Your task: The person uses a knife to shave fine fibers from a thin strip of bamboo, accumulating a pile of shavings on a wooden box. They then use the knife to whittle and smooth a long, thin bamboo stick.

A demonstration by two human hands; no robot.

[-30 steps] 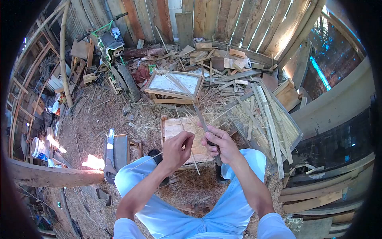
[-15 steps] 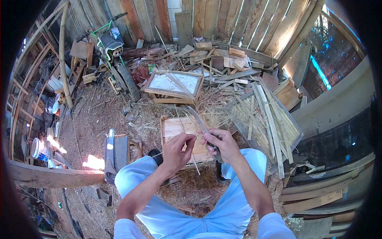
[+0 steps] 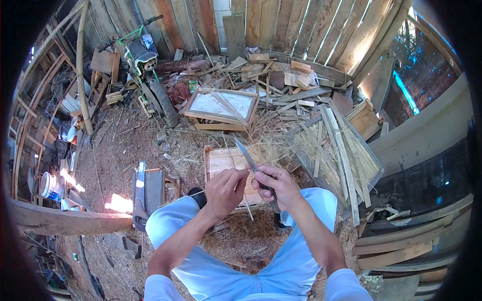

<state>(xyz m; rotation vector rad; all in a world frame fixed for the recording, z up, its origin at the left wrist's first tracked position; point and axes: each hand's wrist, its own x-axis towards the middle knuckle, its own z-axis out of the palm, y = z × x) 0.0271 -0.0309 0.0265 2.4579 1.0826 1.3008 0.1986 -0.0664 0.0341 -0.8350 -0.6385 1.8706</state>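
The left hand (image 3: 228, 188) is staying close above the shallow wooden crate (image 3: 216, 161), its thumb and fingertips pinching a narrow strip (image 3: 197, 193), seemingly of bamboo or wood. The strip's tail is jutting out past the crate's left edge. The right hand (image 3: 278, 188), over the crate's right side, is closing round the dark handle of a knife (image 3: 246, 154), whose blade is pointing up and away across the crate. The two hands are almost meeting; whether the blade is touching the strip, one cannot tell.

The strip is looking very light, springy and easily snapped, with edges that are likely to splinter; a soft pinch near the blade, fingertips behind the edge, is seeming the best hold. The knife is looking stiff and heavier, calling for a full grip on the handle alone.

Another thin stick (image 3: 248, 208) is lying across the crate, a framed tray (image 3: 216, 119) is sitting beyond it, and loose slats (image 3: 341, 150) are lying to its right.
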